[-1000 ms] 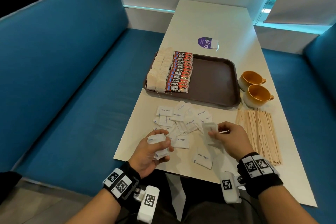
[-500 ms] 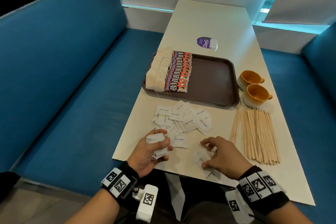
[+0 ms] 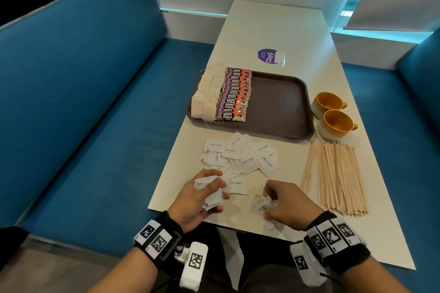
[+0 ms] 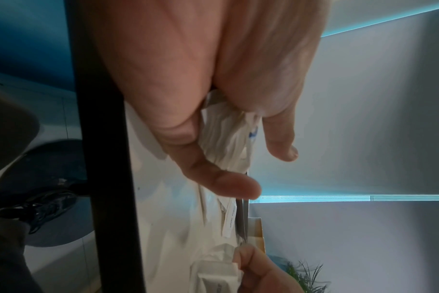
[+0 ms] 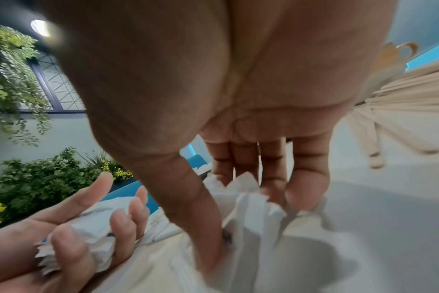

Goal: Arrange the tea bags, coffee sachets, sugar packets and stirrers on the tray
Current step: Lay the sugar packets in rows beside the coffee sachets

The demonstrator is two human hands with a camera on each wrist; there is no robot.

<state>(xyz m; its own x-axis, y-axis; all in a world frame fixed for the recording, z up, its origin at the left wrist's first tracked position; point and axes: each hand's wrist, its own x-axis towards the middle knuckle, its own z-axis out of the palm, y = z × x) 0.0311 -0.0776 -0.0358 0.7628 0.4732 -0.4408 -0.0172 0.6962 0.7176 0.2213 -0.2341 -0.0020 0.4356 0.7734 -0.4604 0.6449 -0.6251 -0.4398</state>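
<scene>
The brown tray (image 3: pixel 278 107) carries a column of tea bags (image 3: pixel 207 95) at its left edge and a row of red coffee sachets (image 3: pixel 234 95) beside them. White sugar packets (image 3: pixel 240 157) lie scattered on the table in front of the tray. My left hand (image 3: pixel 204 195) grips a small stack of sugar packets (image 4: pixel 228 138) near the table's front edge. My right hand (image 3: pixel 278 204) pinches sugar packets (image 5: pixel 248 200) on the table between thumb and fingers. Wooden stirrers (image 3: pixel 335 176) lie in a bundle to the right.
Two yellow cups (image 3: pixel 333 114) stand right of the tray. A purple round sticker (image 3: pixel 267 56) with a lone tea bag (image 3: pixel 279 57) on it lies behind the tray. Blue bench seats (image 3: pixel 95 102) flank the white table (image 3: pixel 273 26).
My right hand moved from the middle of the packet pile back toward the table's front edge and now pinches packets there. The left hand stayed put with its stack.
</scene>
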